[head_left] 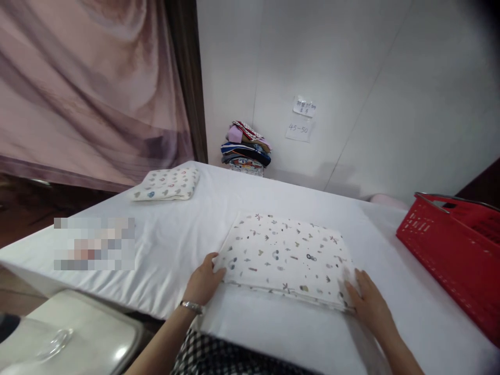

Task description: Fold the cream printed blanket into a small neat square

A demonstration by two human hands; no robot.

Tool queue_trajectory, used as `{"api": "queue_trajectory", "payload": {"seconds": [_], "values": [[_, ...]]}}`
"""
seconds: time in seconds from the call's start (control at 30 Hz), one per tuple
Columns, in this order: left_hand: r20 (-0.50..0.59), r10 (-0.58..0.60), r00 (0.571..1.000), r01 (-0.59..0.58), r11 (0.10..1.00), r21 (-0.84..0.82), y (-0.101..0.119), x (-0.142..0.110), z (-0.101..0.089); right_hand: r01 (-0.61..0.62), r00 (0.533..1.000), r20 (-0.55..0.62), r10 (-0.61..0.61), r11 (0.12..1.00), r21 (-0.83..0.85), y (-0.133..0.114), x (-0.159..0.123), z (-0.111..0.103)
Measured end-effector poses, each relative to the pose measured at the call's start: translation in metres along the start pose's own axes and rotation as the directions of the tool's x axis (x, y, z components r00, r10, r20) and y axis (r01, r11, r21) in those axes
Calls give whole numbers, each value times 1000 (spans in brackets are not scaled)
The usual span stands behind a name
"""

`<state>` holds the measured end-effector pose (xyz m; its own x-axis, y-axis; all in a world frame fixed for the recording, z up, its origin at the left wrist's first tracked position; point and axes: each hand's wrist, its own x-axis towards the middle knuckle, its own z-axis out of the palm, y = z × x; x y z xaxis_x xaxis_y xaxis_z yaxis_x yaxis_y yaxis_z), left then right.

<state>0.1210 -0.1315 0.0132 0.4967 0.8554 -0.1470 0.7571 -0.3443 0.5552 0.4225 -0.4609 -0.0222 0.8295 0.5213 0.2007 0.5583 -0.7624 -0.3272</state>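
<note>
A white folded cloth (287,255) printed with small rainbows, palm trees and other motifs lies flat on the white-covered table in front of me. At its near left corner my left hand (205,278), with a metal band on the wrist, is closed on the edge, thumb towards the cloth. My right hand (367,299) grips the near right corner, its thumb on the printed top and its other fingers along the side edge. Parts of the fingers of both hands are hidden. The cloth's near edge shows several layers.
Another folded printed cloth (167,185) lies at the table's far left. A red plastic basket (441,255) stands at the right. Stacked folded fabrics (246,148) are by the wall, below paper notes (300,130). A pale rounded seat-like surface (86,333) is at lower left.
</note>
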Motion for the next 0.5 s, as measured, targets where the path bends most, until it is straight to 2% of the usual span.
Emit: {"api": "queue_trajectory", "payload": {"seconds": [0.1,0.17,0.27,0.5], "values": [[9,-17,1000,17,998,-57,0,2,-1,-149,983,117,143,988,49,23,5,1],[-1,-16,1000,16,996,-91,0,3,-2,-177,974,148,170,984,36,27,7,3],[-17,-28,999,26,996,-81,2,4,-4,-132,980,149,129,991,9,26,10,6],[-53,-28,998,32,996,81,12,14,-3,-15,996,90,20,999,-51,34,12,16]]}}
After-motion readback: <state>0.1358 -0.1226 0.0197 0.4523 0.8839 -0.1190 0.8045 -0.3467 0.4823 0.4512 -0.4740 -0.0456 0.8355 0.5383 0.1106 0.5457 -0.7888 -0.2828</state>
